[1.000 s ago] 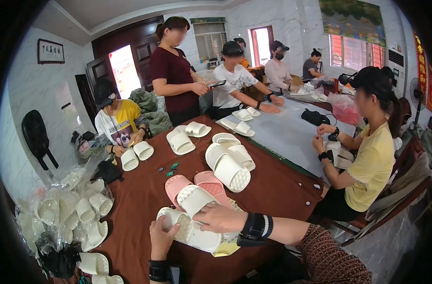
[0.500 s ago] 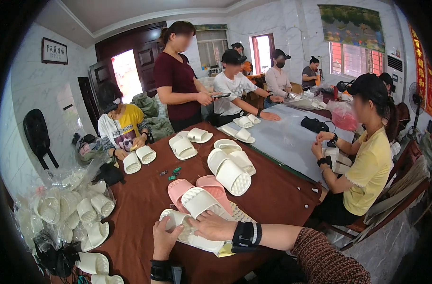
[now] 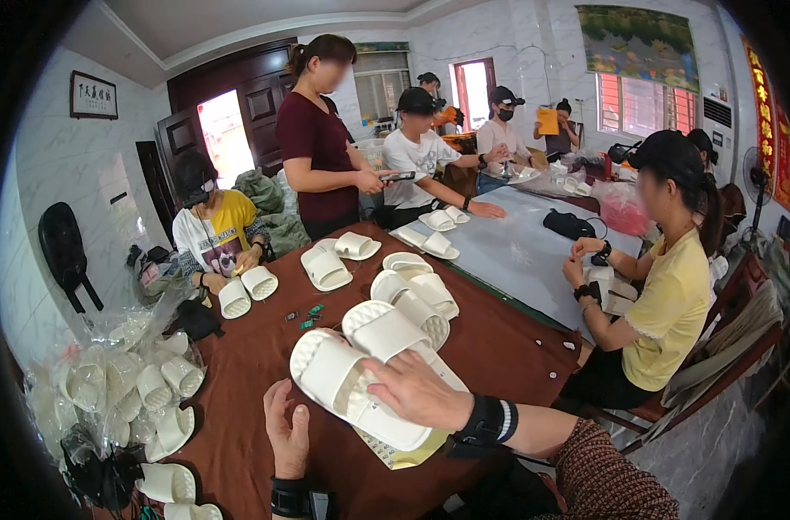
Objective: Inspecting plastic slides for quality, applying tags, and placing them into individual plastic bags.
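The right hand (image 3: 417, 392) lies palm down across a pair of white slippers (image 3: 360, 373), its fingers spread over the strap and footbed of the nearer one and pressing on it rather than closing around it. The left hand (image 3: 287, 429) is open and relaxed, palm turned upward, just beside the heel end of the same slipper; whether its fingertips touch the sole cannot be told. Both wrists carry black bands. The pair sits at the near edge of a brown table (image 3: 256, 373), partly on top of a flat yellow-edged packet (image 3: 404, 452) that pokes out beneath it. Just beyond lies a second white pair (image 3: 412, 295), and farther up the table a third pair (image 3: 326, 267) and a fourth (image 3: 358, 246). A few small green bits (image 3: 308, 316) lie on the bare tabletop between these pairs. To the left, a clear plastic bag (image 3: 135, 381) bulges with more white slippers, and 2 loose ones (image 3: 170, 485) rest at the table's near corner. Other people work around the tables — a seated person in a yellow shirt (image 3: 213, 238) handles 2 slippers at the far left, and another in a yellow top (image 3: 672, 303) sits at the right beside a grey table (image 3: 516, 251).
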Available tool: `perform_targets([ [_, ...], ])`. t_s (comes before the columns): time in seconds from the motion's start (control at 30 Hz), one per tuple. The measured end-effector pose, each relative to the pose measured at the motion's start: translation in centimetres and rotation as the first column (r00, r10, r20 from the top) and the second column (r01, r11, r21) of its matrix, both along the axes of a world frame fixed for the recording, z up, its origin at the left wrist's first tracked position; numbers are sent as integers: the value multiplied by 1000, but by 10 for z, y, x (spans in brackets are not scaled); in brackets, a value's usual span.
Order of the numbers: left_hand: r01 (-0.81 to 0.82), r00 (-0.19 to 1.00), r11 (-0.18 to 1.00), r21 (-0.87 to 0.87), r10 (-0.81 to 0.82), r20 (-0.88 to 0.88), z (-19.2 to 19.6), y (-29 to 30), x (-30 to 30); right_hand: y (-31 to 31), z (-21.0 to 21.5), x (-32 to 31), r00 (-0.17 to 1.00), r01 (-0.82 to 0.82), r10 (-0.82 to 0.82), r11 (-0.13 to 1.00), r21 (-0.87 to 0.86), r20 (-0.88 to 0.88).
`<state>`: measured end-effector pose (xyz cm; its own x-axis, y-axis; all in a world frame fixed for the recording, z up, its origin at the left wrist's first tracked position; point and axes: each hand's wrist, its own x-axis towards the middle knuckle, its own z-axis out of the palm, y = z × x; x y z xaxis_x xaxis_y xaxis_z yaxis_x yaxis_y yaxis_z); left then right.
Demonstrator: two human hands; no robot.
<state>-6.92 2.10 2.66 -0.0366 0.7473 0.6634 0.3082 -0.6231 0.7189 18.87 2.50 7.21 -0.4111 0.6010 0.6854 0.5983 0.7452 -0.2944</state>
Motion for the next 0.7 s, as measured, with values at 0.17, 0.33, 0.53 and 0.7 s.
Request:
perform_targets([
  [0.17,13,999,999,-33,-15,-43,-8,5,3,-9,17,38,991,80,-76,996,37,-106],
  [0.33,-5,995,999,-40,1,-101,-21,13,0,-15,12,83,972,180,-163,979,90,-171],
  [0.53,-27,993,993,-116,13,-117,-28,10,2,-21,-11,137,932,312,-306,950,-2,-192],
  [0.7,-4,987,983,-183,-26,-159,-35,13,4,-16,-46,159,925,380,-379,923,-68,19],
])
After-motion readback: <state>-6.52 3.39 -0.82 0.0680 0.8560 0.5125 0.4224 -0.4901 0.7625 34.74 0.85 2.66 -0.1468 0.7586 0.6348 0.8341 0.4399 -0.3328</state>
